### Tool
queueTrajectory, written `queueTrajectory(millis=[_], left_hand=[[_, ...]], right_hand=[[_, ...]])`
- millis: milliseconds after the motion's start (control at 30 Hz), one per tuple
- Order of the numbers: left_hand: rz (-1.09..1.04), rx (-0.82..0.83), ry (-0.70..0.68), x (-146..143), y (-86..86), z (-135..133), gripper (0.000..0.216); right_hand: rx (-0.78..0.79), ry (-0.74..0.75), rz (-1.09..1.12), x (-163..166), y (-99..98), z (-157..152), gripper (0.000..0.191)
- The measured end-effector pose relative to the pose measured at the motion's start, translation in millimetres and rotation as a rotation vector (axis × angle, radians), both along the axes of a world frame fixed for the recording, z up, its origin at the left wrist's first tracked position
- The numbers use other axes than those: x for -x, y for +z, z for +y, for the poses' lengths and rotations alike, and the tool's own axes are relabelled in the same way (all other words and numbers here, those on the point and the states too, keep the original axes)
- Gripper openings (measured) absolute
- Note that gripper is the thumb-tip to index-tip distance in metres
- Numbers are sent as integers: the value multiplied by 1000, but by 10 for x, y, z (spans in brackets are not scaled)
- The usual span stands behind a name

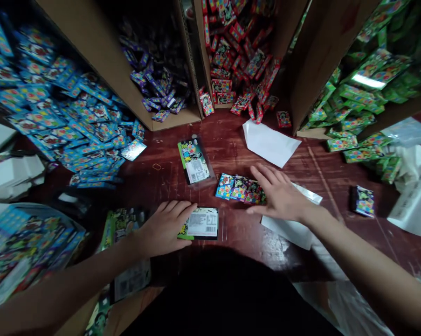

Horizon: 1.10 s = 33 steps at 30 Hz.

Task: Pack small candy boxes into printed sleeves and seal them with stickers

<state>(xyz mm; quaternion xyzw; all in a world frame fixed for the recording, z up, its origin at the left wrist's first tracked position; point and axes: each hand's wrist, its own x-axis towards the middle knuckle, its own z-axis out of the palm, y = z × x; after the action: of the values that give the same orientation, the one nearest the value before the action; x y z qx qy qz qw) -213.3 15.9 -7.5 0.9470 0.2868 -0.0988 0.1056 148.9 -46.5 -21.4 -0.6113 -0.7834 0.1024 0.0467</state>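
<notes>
Apparently the work stands partway: at least three packs point(240, 188) lie side by side in a row on the table point(243, 233), and plenty more sit loose in the cartons point(91, 60). The row is outside both pouches — the near pouch point(207, 223) flat under the left hand point(167, 226), the far pouch point(195, 161) lying untouched beyond it. How much is left cannot be told. The left hand rests palm down, fingers spread over the near pouch's left part, seemingly clasping nothing. The right hand point(276, 193) covers the row's right end, thumb on the near side, fingers on the far — whether it pinches a pack or merely steadies the row cannot be told.
</notes>
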Motion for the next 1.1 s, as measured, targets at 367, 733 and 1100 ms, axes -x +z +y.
queueTrajectory(millis=[367,733,1100], left_hand=[[-81,-86,190,321,-204,-263,84],[-199,-37,146,404,-74,-316,86],[-266,131,-124,-122,-272,-267,94]], right_hand=[[-116,64,6,788,-434,371,82],[-410,-33,176,838,-217,-290,68],[-72,124,336,735,-301,-1128,72]])
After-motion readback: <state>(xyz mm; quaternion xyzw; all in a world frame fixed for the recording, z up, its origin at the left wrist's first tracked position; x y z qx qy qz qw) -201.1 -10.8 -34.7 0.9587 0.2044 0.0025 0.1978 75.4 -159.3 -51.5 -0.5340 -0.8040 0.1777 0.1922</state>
